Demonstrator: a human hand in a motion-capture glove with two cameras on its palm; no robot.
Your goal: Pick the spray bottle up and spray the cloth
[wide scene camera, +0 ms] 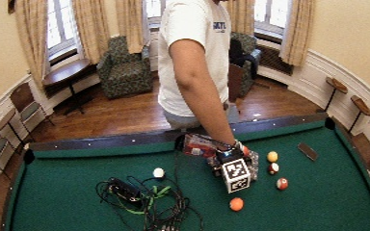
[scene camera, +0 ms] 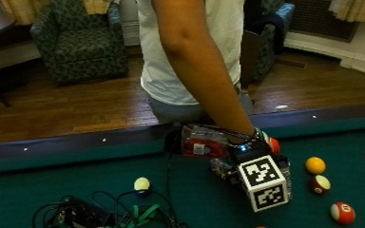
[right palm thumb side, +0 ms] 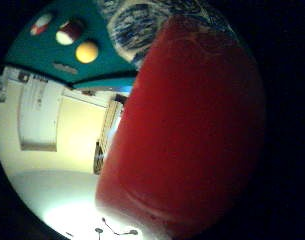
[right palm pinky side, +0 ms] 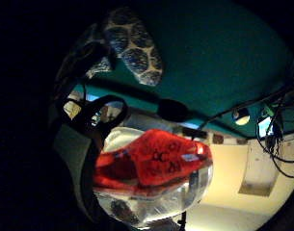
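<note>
In the outside view my gloved right hand (scene camera: 249,148) grips a clear spray bottle (scene camera: 201,142) with a red label. The bottle lies sideways just above the green felt, near the table's far rail, with its black spray head (scene camera: 172,141) pointing away from the hand. A blue-and-white patterned cloth (scene camera: 222,167) lies on the felt under the hand, mostly hidden by it. In the little finger side view the bottle (right palm pinky side: 153,163) is close to the palm and the cloth (right palm pinky side: 132,45) shows beyond it. The red label (right palm thumb side: 192,130) fills the thumb side view, and a piece of cloth (right palm thumb side: 142,20) peeks out beside it.
A yellow ball (scene camera: 315,165), a maroon-striped ball (scene camera: 320,185) and a red-striped ball (scene camera: 342,213) lie right of the hand. A white ball (scene camera: 142,183) and a tangle of cables (scene camera: 100,213) are to the left. The dark rail (scene camera: 75,147) runs behind.
</note>
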